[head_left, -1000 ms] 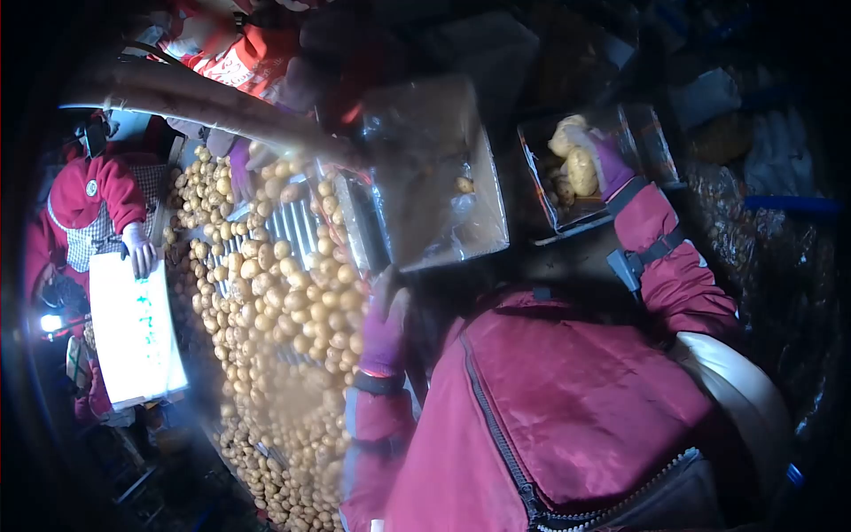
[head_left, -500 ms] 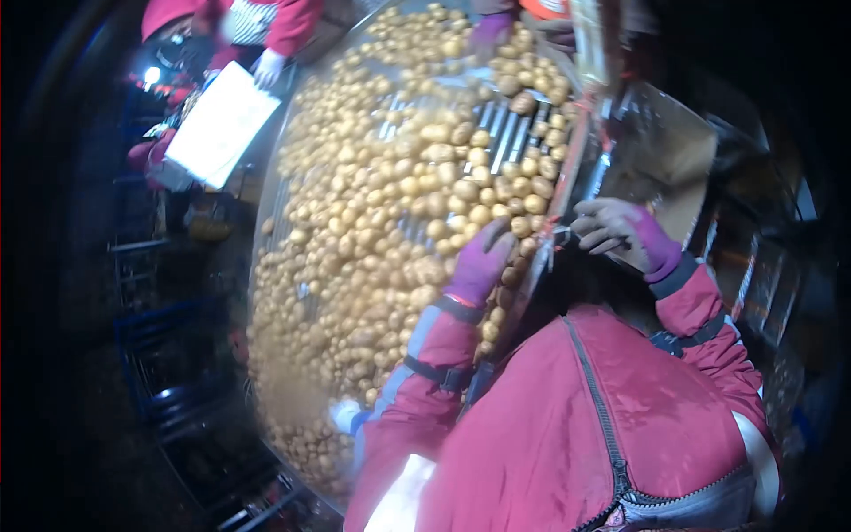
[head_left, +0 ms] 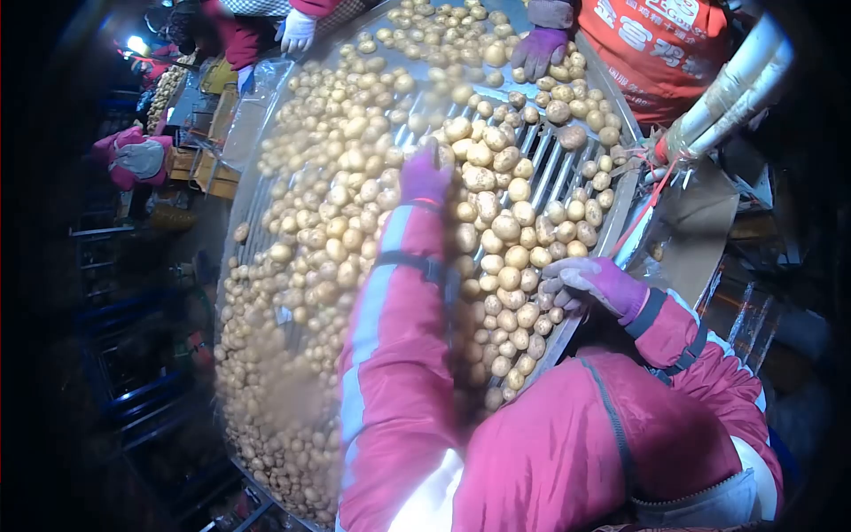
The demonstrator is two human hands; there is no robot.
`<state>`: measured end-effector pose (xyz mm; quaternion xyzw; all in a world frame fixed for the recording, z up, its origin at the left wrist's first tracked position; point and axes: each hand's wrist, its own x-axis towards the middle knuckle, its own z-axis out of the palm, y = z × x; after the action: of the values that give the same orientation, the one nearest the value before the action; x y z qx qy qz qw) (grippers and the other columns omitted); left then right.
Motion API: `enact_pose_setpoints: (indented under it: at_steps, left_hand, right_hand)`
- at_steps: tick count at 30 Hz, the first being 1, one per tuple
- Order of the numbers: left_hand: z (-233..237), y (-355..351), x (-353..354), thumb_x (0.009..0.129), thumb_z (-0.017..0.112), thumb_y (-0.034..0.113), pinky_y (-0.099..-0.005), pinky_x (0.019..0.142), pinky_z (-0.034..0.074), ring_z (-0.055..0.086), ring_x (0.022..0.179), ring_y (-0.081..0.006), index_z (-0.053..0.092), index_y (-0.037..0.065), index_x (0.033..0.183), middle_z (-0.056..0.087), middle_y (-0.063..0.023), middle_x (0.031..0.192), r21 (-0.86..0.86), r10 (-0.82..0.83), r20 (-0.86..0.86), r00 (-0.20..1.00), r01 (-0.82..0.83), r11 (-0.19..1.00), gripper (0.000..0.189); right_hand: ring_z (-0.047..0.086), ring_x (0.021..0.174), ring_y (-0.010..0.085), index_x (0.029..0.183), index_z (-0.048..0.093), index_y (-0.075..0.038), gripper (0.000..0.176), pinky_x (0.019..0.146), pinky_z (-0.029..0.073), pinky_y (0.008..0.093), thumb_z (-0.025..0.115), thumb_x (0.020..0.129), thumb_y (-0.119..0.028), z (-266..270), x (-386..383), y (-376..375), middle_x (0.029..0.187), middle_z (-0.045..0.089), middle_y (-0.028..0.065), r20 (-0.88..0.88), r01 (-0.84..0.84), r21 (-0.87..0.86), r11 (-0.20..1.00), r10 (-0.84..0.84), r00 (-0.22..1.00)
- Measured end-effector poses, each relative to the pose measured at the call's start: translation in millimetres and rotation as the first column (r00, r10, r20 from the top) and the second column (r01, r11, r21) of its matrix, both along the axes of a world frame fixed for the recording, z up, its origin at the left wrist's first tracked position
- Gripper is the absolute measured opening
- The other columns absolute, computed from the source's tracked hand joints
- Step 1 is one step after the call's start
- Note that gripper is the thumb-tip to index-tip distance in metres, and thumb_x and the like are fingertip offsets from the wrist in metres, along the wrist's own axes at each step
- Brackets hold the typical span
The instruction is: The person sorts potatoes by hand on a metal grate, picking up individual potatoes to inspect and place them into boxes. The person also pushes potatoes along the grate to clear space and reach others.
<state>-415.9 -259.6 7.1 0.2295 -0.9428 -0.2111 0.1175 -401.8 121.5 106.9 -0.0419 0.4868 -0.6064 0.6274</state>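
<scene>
Many potatoes (head_left: 510, 229) cover a large slatted metal table (head_left: 551, 164). My left hand (head_left: 425, 176), in a purple glove, reaches far out among them near the middle of the table. Its fingertips touch the pile, and blur and potatoes hide whether they grip one. My right hand (head_left: 596, 282), in a purple and grey glove, hangs over the near right edge beside the closest potatoes. Its fingers are loosely bent and apart, with nothing seen in them.
Across the table a co-worker's purple-gloved hand (head_left: 539, 53) rests at the potatoes, beside a red printed apron (head_left: 656, 53). Another person's white-gloved hand (head_left: 298, 30) is at the far left rim. Taped poles (head_left: 731, 89) and a cardboard box (head_left: 696, 217) stand on the right.
My left hand has moved from the near right edge outward to the middle of the pile. My right hand has shifted down closer to the potatoes. The white sheet at upper left is gone from view.
</scene>
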Motion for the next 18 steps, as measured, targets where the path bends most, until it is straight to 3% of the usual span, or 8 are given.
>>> enact_pose_setpoints:
  at_steps: [5,9,10,12,15,16,17,18]
  left_hand:
    - [75,51,28,0.082,0.077,0.041,-0.0367,0.094,0.053,0.068,0.106,-0.0264,0.061,0.000,0.133,0.069,-0.0179,0.121,0.374,-0.058,-0.028,0.998,0.064,0.925,0.068]
    - [136,132,89,0.087,0.073,0.036,-0.0416,0.092,0.052,0.066,0.107,-0.0340,0.063,0.003,0.130,0.068,-0.0187,0.117,0.579,-0.451,0.039,0.892,0.348,0.737,0.054]
    - [115,149,106,0.086,0.075,0.032,-0.0435,0.094,0.051,0.064,0.108,-0.0354,0.063,0.003,0.130,0.068,-0.0192,0.118,0.521,-0.433,-0.214,0.876,0.477,0.708,0.054]
    - [105,163,137,0.083,0.078,0.028,-0.0432,0.100,0.048,0.063,0.115,-0.0351,0.062,0.000,0.129,0.066,-0.0197,0.122,0.520,-0.296,-0.238,0.925,0.378,0.766,0.056]
    - [107,183,161,0.084,0.076,0.024,-0.0436,0.111,0.041,0.053,0.131,-0.0362,0.056,-0.002,0.136,0.058,-0.0216,0.136,0.529,-0.084,-0.263,0.961,0.216,0.821,0.062]
    - [104,186,163,0.085,0.075,0.020,-0.0467,0.114,0.037,0.049,0.135,-0.0396,0.053,0.001,0.141,0.051,-0.0225,0.144,0.342,-0.086,-0.339,0.937,0.207,0.916,0.062]
    - [106,194,164,0.089,0.072,0.019,-0.0458,0.111,0.041,0.051,0.132,-0.0374,0.041,0.001,0.149,0.049,-0.0198,0.146,0.342,0.047,-0.269,0.962,0.050,0.938,0.071]
    - [119,201,161,0.091,0.071,0.019,-0.0422,0.103,0.048,0.056,0.126,-0.0330,0.033,0.002,0.153,0.051,-0.0171,0.143,0.622,0.170,-0.275,0.946,0.040,0.782,0.074]
  right_hand:
    - [0.067,0.088,0.0165,0.146,0.044,0.000,0.062,0.074,0.058,0.0318,0.051,0.103,-0.044,-22,-16,-23,0.123,0.064,0.0128,-0.123,0.134,0.047,0.990,-0.127,0.984]
    - [0.066,0.085,0.0152,0.143,0.049,-0.003,0.061,0.073,0.057,0.0300,0.048,0.104,-0.050,-15,-16,-57,0.112,0.067,0.0105,0.026,0.102,0.077,0.992,-0.104,0.994]
    - [0.065,0.083,0.0143,0.140,0.054,-0.005,0.058,0.071,0.056,0.0286,0.050,0.103,-0.050,-14,-14,-59,0.108,0.067,0.0084,-0.006,0.019,0.128,0.992,-0.018,1.000]
    - [0.068,0.073,0.0152,0.136,0.055,-0.005,0.053,0.061,0.056,0.0265,0.044,0.106,-0.047,-10,2,-69,0.094,0.071,0.0047,-0.004,0.035,0.077,0.996,-0.035,0.999]
    - [0.060,0.089,0.0105,0.134,0.061,-0.008,0.050,0.073,0.049,0.0263,0.050,0.104,-0.047,7,11,-71,0.106,0.066,0.0044,0.087,0.027,0.041,0.999,-0.031,0.996]
    - [0.060,0.099,0.0114,0.137,0.059,-0.008,0.050,0.084,0.050,0.0310,0.050,0.104,-0.045,-1,10,-69,0.112,0.065,0.0045,-0.043,-0.023,0.055,0.998,0.026,0.999]
    - [0.062,0.105,0.0148,0.137,0.058,-0.007,0.049,0.091,0.051,0.0366,0.050,0.105,-0.042,0,13,-70,0.118,0.065,0.0052,0.098,0.012,-0.073,0.997,-0.005,0.995]
    - [0.062,0.107,0.0164,0.136,0.058,-0.006,0.048,0.094,0.051,0.0369,0.050,0.104,-0.041,2,13,-70,0.120,0.065,0.0053,0.149,0.009,-0.125,0.992,0.010,0.989]
